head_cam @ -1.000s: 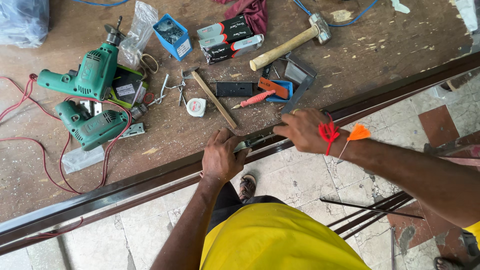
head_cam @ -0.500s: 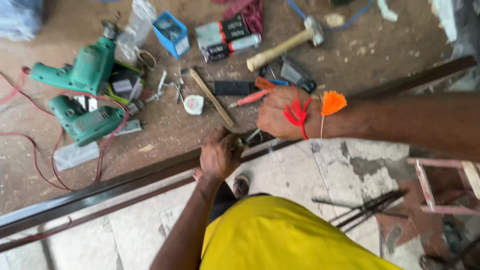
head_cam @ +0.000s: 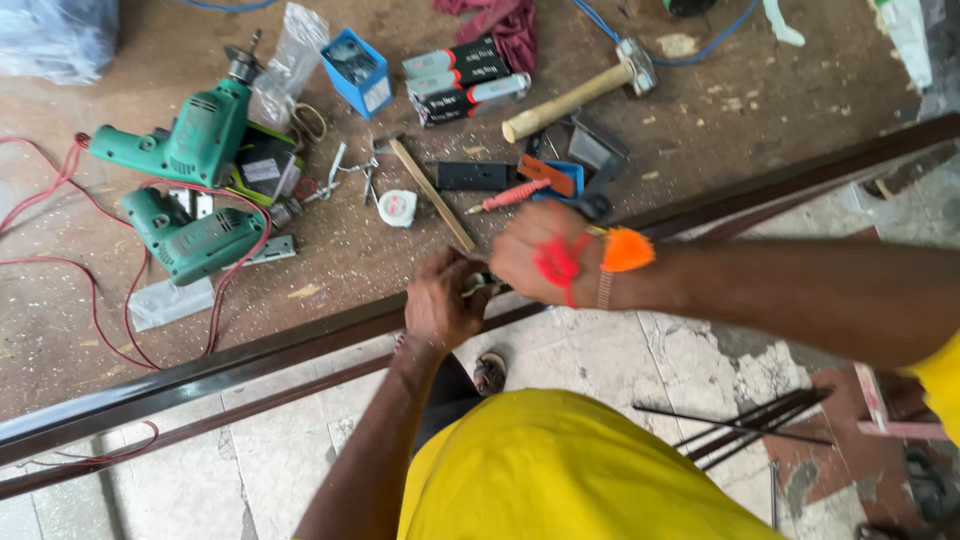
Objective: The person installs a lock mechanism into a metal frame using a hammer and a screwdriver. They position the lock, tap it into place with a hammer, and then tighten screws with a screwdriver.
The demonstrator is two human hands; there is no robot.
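2 green drills [head_cam: 190,190], hammer [head_cam: 575,95], tape measure [head_cam: 398,208], blue box [head_cam: 357,72]

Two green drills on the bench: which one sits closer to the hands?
The lower green drill, with the red cord looped round it. It lies nearer the left hand than the upper green drill, which sits farther back beside the blue box.

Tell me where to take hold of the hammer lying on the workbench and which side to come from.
Grip the hammer by its pale wooden handle near the free end, coming from above. The handle lies flat and slanted, with bare bench on both sides there; the metal head at the upper right sits near a blue cable, and both hands are busy at the long dark metal bar.
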